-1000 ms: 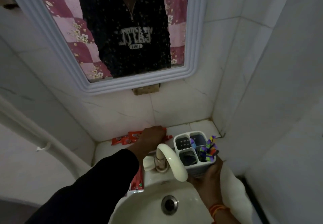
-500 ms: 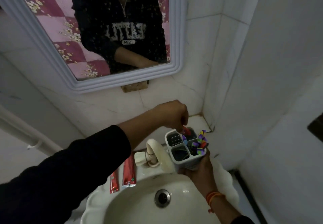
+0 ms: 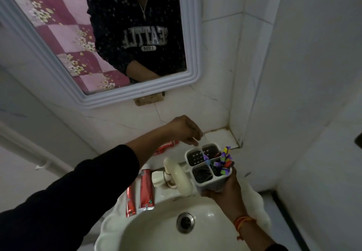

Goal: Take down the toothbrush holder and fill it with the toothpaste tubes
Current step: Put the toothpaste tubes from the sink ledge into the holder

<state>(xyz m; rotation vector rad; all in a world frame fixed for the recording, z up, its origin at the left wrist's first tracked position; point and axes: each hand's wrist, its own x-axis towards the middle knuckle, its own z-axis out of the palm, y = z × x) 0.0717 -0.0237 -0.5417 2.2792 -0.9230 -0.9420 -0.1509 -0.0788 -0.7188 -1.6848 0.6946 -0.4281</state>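
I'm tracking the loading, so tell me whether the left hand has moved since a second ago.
Yes. The left hand was down on the ledge behind the tap; it now hangs above the toothbrush holder, up and rightward of the tap.

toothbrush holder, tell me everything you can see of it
The toothbrush holder is a white, plastic-looking square caddy split into four compartments, slotted at the bottom. It sits roughly upright above the sink, gripped from below by the right hand. The right compartment holds colourful brushes; something red shows in the far one. The left hand hovers just above its rim.
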